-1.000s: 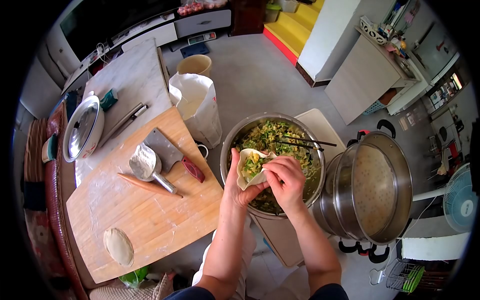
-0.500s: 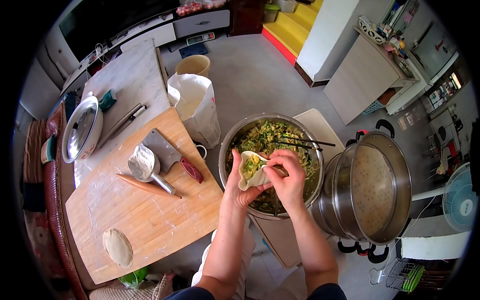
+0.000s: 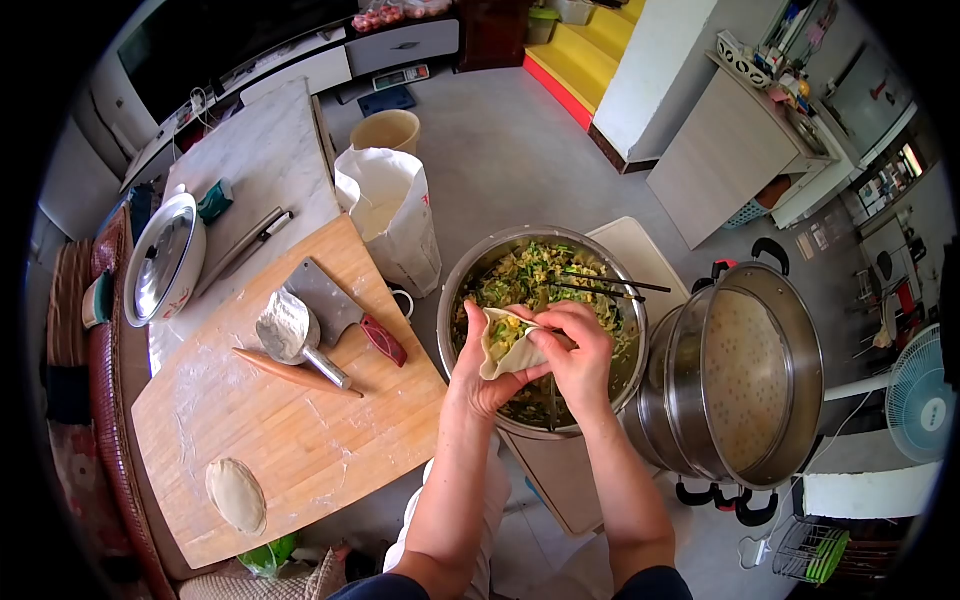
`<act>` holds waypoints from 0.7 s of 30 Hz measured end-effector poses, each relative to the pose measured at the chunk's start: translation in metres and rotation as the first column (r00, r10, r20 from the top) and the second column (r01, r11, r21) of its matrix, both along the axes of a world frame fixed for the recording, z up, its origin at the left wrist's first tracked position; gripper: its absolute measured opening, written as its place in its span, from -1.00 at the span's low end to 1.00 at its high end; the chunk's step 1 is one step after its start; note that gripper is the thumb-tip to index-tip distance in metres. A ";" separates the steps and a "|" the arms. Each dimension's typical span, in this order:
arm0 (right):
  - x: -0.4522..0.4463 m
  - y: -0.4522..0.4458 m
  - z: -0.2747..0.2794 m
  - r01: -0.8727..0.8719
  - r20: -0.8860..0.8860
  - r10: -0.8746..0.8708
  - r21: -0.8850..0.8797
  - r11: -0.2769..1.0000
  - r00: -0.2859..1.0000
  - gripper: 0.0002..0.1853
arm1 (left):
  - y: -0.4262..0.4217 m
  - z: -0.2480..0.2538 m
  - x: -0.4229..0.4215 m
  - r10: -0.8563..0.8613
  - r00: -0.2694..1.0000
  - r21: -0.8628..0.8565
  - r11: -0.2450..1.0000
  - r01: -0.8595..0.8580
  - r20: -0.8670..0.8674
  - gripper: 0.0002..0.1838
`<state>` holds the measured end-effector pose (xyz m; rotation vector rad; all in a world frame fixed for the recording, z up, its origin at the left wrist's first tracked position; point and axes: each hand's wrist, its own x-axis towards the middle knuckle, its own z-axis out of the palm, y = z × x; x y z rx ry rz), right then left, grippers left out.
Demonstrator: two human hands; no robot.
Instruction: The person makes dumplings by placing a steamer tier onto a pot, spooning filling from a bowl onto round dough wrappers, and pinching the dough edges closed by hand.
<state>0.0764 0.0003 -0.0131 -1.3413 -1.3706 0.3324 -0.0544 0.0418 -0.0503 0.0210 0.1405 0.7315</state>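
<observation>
Over a metal bowl [image 3: 462, 398] of chopped green and yellow filling, my left hand [image 3: 478, 378] cups a dough wrapper [image 3: 500, 352] with some filling showing inside. My right hand [image 3: 575, 352] pinches the wrapper's right edge, where the dough is folded over. A pair of black chopsticks [image 3: 620, 286] rests in the bowl. On the wooden board [image 3: 300, 450] at the left lie a flat piece of dough [image 3: 236, 495], a scoop with flour [image 3: 287, 328], a cleaver [image 3: 325, 298] and a wooden rolling pin [image 3: 290, 371].
A stacked steamer [image 3: 745, 380] stands right of the bowl. Behind the board are a white flour bag [image 3: 405, 235] and a beige bucket [image 3: 388, 130]. A lidded dish [image 3: 165, 262] sits on the marble table [image 3: 262, 150]. A fan [image 3: 915, 395] is at far right.
The wrapper's right side has been folded further over the filling, so less filling shows. My right fingers have shifted slightly along its edge; my left hand still holds it.
</observation>
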 end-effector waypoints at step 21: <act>0.009 -0.007 0.023 -0.022 -0.023 0.021 -0.032 0.999 1.000 -0.89 | -0.012 0.009 -0.014 0.089 0.989 0.394 0.919 -0.036 -0.117 -0.19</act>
